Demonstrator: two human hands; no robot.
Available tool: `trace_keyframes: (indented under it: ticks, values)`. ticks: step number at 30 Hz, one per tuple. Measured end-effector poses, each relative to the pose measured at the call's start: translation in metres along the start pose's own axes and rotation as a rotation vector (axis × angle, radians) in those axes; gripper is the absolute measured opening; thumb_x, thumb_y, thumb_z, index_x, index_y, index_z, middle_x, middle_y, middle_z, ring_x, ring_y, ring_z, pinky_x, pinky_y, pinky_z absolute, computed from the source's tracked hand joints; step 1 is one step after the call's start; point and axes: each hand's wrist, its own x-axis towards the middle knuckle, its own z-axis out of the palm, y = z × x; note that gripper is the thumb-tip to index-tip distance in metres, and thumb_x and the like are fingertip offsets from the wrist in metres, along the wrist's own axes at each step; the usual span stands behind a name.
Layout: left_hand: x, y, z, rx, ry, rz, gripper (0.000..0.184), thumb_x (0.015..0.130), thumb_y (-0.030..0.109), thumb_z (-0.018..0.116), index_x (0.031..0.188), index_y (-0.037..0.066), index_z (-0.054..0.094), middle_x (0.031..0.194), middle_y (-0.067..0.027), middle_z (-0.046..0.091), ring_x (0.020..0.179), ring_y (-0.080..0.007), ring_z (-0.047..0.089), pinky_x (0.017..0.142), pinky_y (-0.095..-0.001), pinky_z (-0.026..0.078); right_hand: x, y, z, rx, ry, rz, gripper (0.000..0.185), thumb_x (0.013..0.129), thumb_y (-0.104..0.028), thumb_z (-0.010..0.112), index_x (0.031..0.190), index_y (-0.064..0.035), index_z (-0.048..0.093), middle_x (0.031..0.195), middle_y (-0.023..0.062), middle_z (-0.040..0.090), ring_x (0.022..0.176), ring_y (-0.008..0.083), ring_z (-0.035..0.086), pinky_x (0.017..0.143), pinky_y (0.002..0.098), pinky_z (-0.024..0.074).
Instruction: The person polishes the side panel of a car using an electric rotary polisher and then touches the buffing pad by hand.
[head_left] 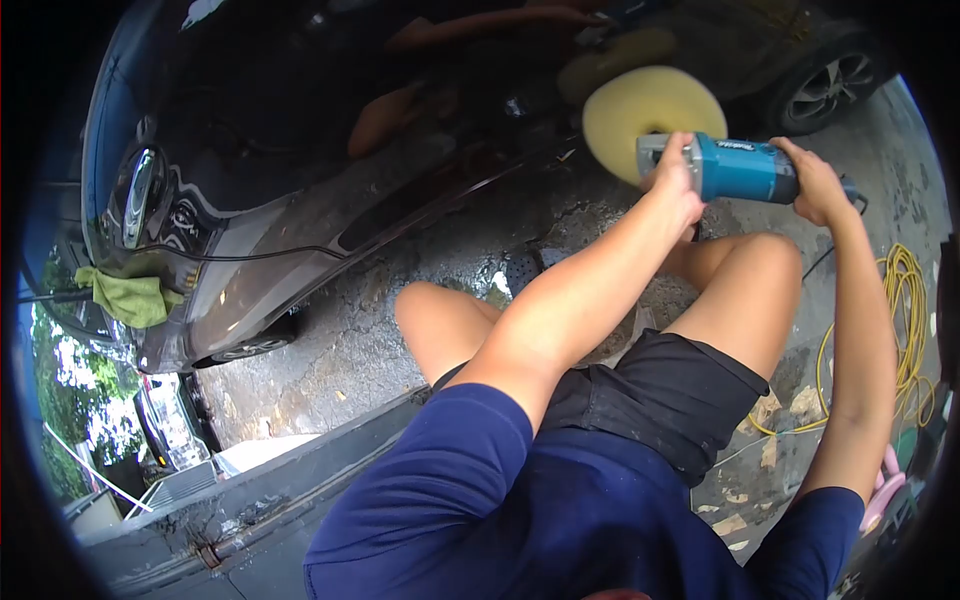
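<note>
A teal and black power polisher [745, 170] with a round yellow foam pad [650, 112] is held in front of a dark, glossy car [300, 110]. My left hand [677, 175] wraps around the grey head of the tool, just behind the pad. At the rear black end, my right hand [818, 185] grips the body. The pad's face is turned towards the lower side of the car; whether it touches the paint I cannot tell. The car's panel mirrors the pad and an arm.
A green cloth [130, 297] hangs at the car's left end, near a black cable. A coiled yellow hose [905, 320] lies on the ground at the right. The car's wheel [835, 88] stands at the upper right. A low grey wall [290, 470] runs along the lower left.
</note>
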Motion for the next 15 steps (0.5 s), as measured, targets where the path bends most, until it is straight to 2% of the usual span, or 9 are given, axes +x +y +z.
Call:
trace_keyframes:
  ticks: [2,5,7,11,13,15]
  values:
    - [-0.007,0.022,-0.033,-0.042,-0.028,0.001,0.036,0.095,0.038,0.066,0.115,0.009,0.064,0.106,-0.013,0.071,0.099,-0.0315,0.071,0.092,-0.0571,0.058,0.013,-0.027,0.024,0.038,-0.054,-0.025,0.09,0.063,0.017,0.067,0.144,-0.0201,0.053,0.124,0.0223,0.068,0.122,0.0452,0.062,0.103,0.0498,0.0521]
    - [-0.035,0.058,-0.088,0.026,0.114,0.037,0.037,0.094,0.043,0.066,0.121,0.016,0.065,0.113,-0.0095,0.072,0.108,-0.0295,0.067,0.099,-0.0572,0.051,0.04,-0.07,0.068,0.076,-0.173,-0.12,0.091,0.064,0.013,0.073,0.145,-0.0217,0.052,0.127,0.0192,0.069,0.122,0.0432,0.063,0.103,0.0495,0.0532]
    - [-0.061,0.081,-0.125,0.042,0.227,0.073,0.038,0.093,0.045,0.068,0.122,0.021,0.065,0.121,-0.0069,0.07,0.117,-0.0283,0.063,0.105,-0.0586,0.044,0.054,-0.109,0.098,0.096,-0.201,-0.201,0.09,0.062,0.012,0.071,0.144,-0.0201,0.053,0.127,0.0205,0.068,0.123,0.044,0.063,0.104,0.0482,0.052]
    - [-0.115,0.136,-0.208,0.063,0.332,0.196,0.039,0.093,0.046,0.069,0.124,0.024,0.066,0.128,-0.0047,0.067,0.12,-0.0279,0.06,0.107,-0.0605,0.04,0.079,-0.205,0.153,0.084,-0.314,-0.353,0.094,0.065,0.006,0.078,0.15,-0.0233,0.049,0.137,0.0158,0.066,0.126,0.0414,0.061,0.106,0.05,0.0519]
    - [-0.139,0.17,-0.255,0.07,0.438,0.253,0.038,0.093,0.046,0.068,0.124,0.024,0.067,0.128,-0.0043,0.068,0.12,-0.0277,0.061,0.105,-0.0601,0.042,0.088,-0.255,0.187,0.127,-0.328,-0.417,0.092,0.068,-0.005,0.084,0.15,-0.0271,0.049,0.142,0.0077,0.065,0.132,0.0364,0.06,0.107,0.0545,0.0498]
    - [-0.175,0.199,-0.28,0.061,0.462,0.355,0.038,0.093,0.046,0.068,0.123,0.023,0.068,0.127,-0.0049,0.069,0.119,-0.0273,0.061,0.104,-0.0584,0.044,0.086,-0.31,0.204,0.188,-0.344,-0.455,0.09,0.07,-0.006,0.084,0.15,-0.0276,0.049,0.144,0.006,0.063,0.134,0.0363,0.057,0.108,0.0566,0.0483]
